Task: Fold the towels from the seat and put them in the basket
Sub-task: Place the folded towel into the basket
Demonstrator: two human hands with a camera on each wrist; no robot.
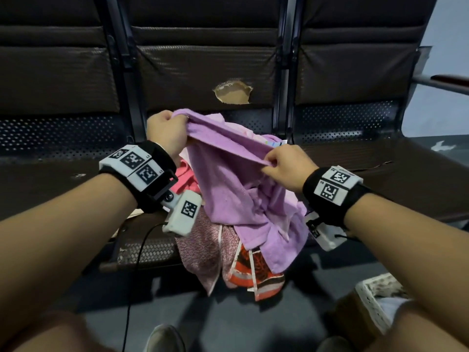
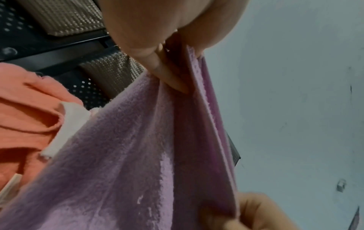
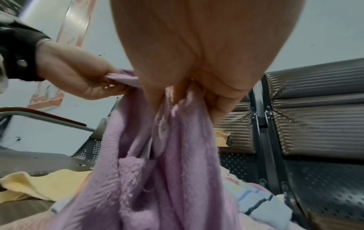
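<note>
- Hands: left hand (image 1: 165,133) and right hand (image 1: 286,166) each pinching the top edge of purple towel (image 1: 228,189), stretched taut to find corners for folding.
- Towel hanging above pile on seat (image 1: 355,153); basket (image 1: 375,298) at five o'clock.

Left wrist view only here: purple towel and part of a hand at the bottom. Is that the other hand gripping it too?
Observer: Yes. Head view shows the right hand pinching the purple towel at its top edge, apart from the left hand.
Operator: Is the towel clear of the pile?
Observer: No. Its lower part still drapes over the patterned towels hanging off the seat front.
Operator: Basket anywhere?
Observer: Head view, low right: a white woven basket on the floor, partly hidden by the right forearm.
</note>
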